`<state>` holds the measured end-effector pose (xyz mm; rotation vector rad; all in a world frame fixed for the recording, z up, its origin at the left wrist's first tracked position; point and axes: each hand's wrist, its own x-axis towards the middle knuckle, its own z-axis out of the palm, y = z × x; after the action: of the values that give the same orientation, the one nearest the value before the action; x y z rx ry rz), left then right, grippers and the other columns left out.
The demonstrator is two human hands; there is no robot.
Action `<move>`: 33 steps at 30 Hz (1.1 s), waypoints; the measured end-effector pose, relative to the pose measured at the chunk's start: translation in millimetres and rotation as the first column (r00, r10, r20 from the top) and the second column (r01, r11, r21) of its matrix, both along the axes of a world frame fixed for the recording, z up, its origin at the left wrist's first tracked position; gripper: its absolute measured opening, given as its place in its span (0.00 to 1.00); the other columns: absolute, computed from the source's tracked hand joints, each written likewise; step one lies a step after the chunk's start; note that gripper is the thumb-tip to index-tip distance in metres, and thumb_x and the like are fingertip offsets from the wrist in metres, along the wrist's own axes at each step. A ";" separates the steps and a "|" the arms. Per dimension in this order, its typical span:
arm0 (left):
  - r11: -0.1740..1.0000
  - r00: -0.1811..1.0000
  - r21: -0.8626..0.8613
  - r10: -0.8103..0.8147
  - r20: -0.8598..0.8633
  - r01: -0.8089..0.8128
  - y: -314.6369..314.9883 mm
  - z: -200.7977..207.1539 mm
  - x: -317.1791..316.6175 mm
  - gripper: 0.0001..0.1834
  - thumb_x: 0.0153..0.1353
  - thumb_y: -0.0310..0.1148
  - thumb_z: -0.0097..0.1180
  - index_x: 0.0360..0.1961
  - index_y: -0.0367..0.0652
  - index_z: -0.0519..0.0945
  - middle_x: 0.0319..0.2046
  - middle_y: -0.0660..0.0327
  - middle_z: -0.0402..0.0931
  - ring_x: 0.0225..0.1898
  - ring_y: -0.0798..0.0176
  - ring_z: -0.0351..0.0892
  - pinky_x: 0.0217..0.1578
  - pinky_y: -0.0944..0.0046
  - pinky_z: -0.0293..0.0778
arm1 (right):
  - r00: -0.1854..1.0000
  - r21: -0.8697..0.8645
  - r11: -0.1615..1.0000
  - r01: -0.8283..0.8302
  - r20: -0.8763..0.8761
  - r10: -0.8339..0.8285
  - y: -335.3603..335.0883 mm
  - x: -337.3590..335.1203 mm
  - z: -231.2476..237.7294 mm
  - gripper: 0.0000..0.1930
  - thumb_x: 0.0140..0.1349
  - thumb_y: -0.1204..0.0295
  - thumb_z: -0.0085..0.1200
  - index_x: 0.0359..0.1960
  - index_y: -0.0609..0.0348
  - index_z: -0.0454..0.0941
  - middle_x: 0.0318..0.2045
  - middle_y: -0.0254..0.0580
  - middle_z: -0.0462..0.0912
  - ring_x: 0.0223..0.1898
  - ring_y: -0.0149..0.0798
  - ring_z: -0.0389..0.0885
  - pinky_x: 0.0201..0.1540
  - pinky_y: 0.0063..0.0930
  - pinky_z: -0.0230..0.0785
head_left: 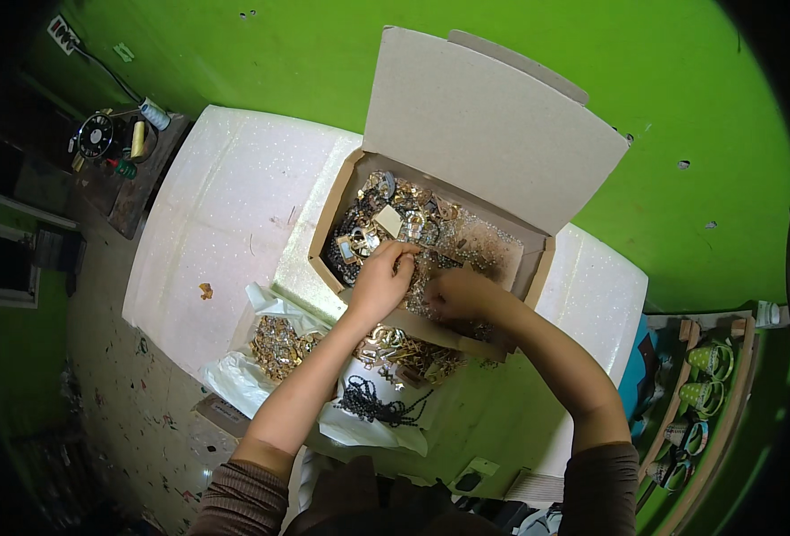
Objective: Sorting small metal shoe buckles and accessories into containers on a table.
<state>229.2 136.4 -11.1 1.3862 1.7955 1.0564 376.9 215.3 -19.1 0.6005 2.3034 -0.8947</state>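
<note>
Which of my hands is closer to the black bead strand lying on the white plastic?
Left. The left hand is up-left in the cardboard box, somewhat nearer the black bead strand; the right hand sits further right.

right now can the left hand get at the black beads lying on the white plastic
Probably yes. The black beads lie uncovered just under the left forearm, but the left hand is up in the cardboard box and would have to draw back.
</note>
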 end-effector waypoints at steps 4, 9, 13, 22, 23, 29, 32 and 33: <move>1.000 1.000 0.007 0.012 0.021 -0.012 0.5 -0.3 0.2 0.10 0.55 0.29 0.44 0.34 0.37 0.75 0.33 0.51 0.71 0.36 0.51 0.72 0.39 0.61 0.66 | 0.911 0.186 0.955 0.230 -0.388 -0.143 -11.5 3.3 -10.7 0.21 0.43 0.67 0.56 0.40 0.60 0.68 0.44 0.50 0.67 0.46 0.50 0.68 0.44 0.41 0.66; 1.000 1.000 0.022 0.018 0.025 -0.019 0.3 -3.7 -0.1 0.10 0.54 0.29 0.44 0.34 0.36 0.75 0.32 0.51 0.71 0.35 0.51 0.72 0.39 0.61 0.66 | 0.908 0.341 0.911 0.233 -0.412 -0.078 -29.2 -1.7 -30.2 0.25 0.40 0.67 0.59 0.41 0.61 0.64 0.48 0.53 0.60 0.51 0.53 0.60 0.46 0.40 0.65; 0.999 1.000 0.026 0.021 0.020 -0.022 -0.6 -6.6 0.7 0.10 0.54 0.29 0.44 0.34 0.36 0.75 0.32 0.51 0.72 0.35 0.51 0.72 0.39 0.62 0.66 | 0.869 0.136 0.946 0.293 -0.450 -0.204 -33.4 -2.8 -42.3 0.24 0.40 0.70 0.59 0.41 0.61 0.65 0.42 0.53 0.64 0.45 0.52 0.67 0.44 0.39 0.64; 0.999 0.997 -0.014 0.031 0.069 -0.030 0.3 -10.9 -2.8 0.11 0.57 0.30 0.43 0.36 0.36 0.75 0.34 0.55 0.73 0.37 0.58 0.73 0.40 0.65 0.66 | 0.764 -0.107 0.916 0.388 -0.518 -0.384 -24.2 -3.5 -33.2 0.16 0.39 0.73 0.58 0.31 0.61 0.69 0.29 0.47 0.72 0.31 0.44 0.73 0.34 0.32 0.67; 1.000 0.995 -0.023 0.023 0.094 -0.021 2.3 -13.8 -4.4 0.12 0.58 0.30 0.42 0.37 0.36 0.75 0.34 0.58 0.74 0.37 0.64 0.73 0.41 0.68 0.67 | 0.724 -0.225 0.885 0.407 -0.511 -0.463 -17.8 -2.7 -29.7 0.13 0.40 0.74 0.57 0.29 0.61 0.69 0.27 0.44 0.73 0.28 0.39 0.74 0.31 0.29 0.67; 0.929 0.385 -0.369 0.343 0.857 -0.006 20.2 0.2 -3.2 0.18 0.62 0.33 0.32 0.47 0.34 0.67 0.40 0.56 0.72 0.39 0.64 0.73 0.44 0.67 0.69 | 0.476 -0.751 0.414 0.515 -0.150 -0.866 15.8 4.8 3.2 0.08 0.43 0.80 0.54 0.27 0.61 0.71 0.23 0.35 0.73 0.25 0.28 0.71 0.27 0.19 0.63; 0.933 -0.166 -0.291 0.328 0.930 0.213 17.5 -23.5 -6.2 0.22 0.63 0.39 0.26 0.48 0.36 0.66 0.37 0.53 0.74 0.36 0.59 0.75 0.42 0.60 0.72 | 0.437 -0.801 0.338 0.495 -0.107 -0.893 21.2 0.2 31.9 0.08 0.45 0.80 0.53 0.29 0.63 0.71 0.23 0.32 0.72 0.25 0.25 0.70 0.26 0.15 0.61; 0.936 -0.193 -0.277 0.319 0.928 0.218 15.9 -23.8 0.1 0.22 0.63 0.39 0.25 0.47 0.37 0.67 0.36 0.54 0.75 0.36 0.59 0.75 0.41 0.60 0.72 | 0.469 -0.762 0.429 0.485 -0.187 -0.863 20.2 -2.1 34.5 0.08 0.44 0.78 0.53 0.29 0.63 0.72 0.22 0.34 0.73 0.26 0.26 0.71 0.27 0.17 0.63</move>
<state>229.4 152.3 -34.9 -0.1527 0.5704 1.1717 374.8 235.5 15.4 1.1767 1.8911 -2.4590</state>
